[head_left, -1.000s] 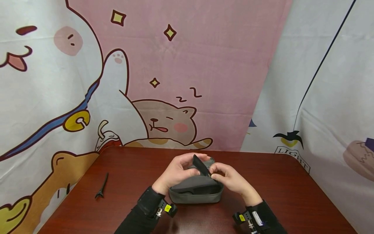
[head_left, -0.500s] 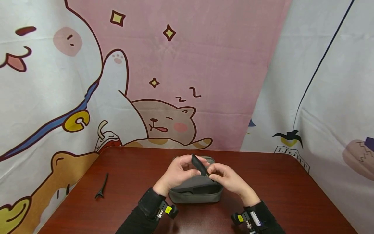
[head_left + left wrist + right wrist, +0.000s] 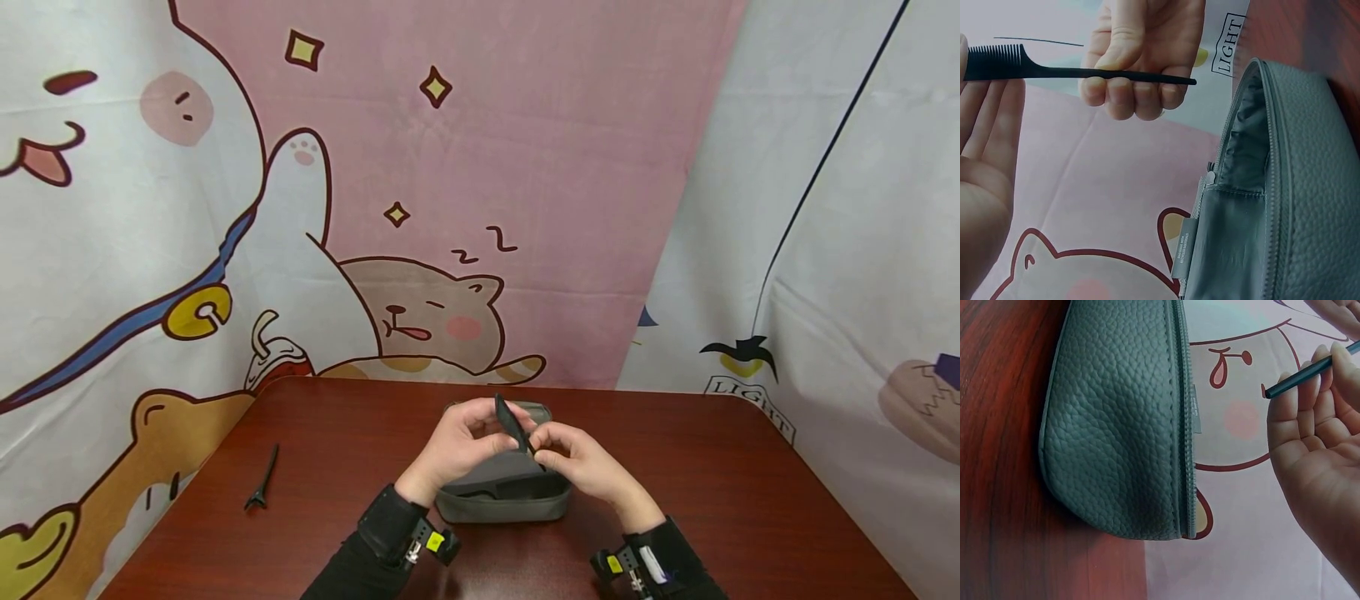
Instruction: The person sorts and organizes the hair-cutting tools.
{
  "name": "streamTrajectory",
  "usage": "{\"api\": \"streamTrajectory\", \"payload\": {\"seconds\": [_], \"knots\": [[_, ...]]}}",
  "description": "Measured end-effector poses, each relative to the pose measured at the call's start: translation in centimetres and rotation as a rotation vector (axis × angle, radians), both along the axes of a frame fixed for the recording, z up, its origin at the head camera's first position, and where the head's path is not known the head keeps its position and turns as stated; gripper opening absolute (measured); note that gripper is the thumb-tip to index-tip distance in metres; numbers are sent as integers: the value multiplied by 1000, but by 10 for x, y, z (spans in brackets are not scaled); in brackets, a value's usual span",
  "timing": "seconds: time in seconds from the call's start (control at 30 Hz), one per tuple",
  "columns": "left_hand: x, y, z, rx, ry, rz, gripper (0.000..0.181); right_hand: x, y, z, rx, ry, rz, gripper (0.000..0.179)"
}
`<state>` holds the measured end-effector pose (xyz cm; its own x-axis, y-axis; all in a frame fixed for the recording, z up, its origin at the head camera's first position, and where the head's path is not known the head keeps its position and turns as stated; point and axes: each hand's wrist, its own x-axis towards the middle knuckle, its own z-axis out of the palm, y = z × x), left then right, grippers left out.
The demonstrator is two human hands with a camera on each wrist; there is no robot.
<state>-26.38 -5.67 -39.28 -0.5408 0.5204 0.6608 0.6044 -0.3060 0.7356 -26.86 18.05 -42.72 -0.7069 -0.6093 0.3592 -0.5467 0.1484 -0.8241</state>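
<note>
A black rat-tail comb (image 3: 997, 62) is held up above the grey-green zip pouch (image 3: 502, 510). My left hand (image 3: 461, 442) grips its toothed end between thumb and fingers. In the left wrist view, the thumb of my right hand (image 3: 1141, 56) presses the thin tail against curled fingers, and the tip pokes out past them. My right hand (image 3: 592, 467) sits just to the right of my left one in the head view. The pouch stands unzipped on the table, its lining (image 3: 1235, 212) showing. Dark shapes inside it are too unclear to name.
On the left of the reddish-brown table (image 3: 360, 425) lies a slim black hair clip (image 3: 260, 483) with a forked end. A printed cartoon cloth (image 3: 570, 183) hangs behind the table's far edge. A small label (image 3: 1185, 247) hangs off the pouch opening.
The comb has turned in my hands and shows more edge-on. My right hand has shifted slightly left. Pouch and clip have stayed put.
</note>
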Motion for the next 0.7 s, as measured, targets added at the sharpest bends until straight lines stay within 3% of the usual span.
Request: {"api": "streamTrajectory", "payload": {"seconds": [0.2,0.37,0.7], "knots": [[-1,2,-1,25,31,27,21,0,-1,-2,-13,8,52,6],[-3,4,-2,62,66,14,13,0,-3,-3,-24,26,82,6],[-3,5,0,79,81,14,11,1,-4,-4,-36,12,94,6]]}}
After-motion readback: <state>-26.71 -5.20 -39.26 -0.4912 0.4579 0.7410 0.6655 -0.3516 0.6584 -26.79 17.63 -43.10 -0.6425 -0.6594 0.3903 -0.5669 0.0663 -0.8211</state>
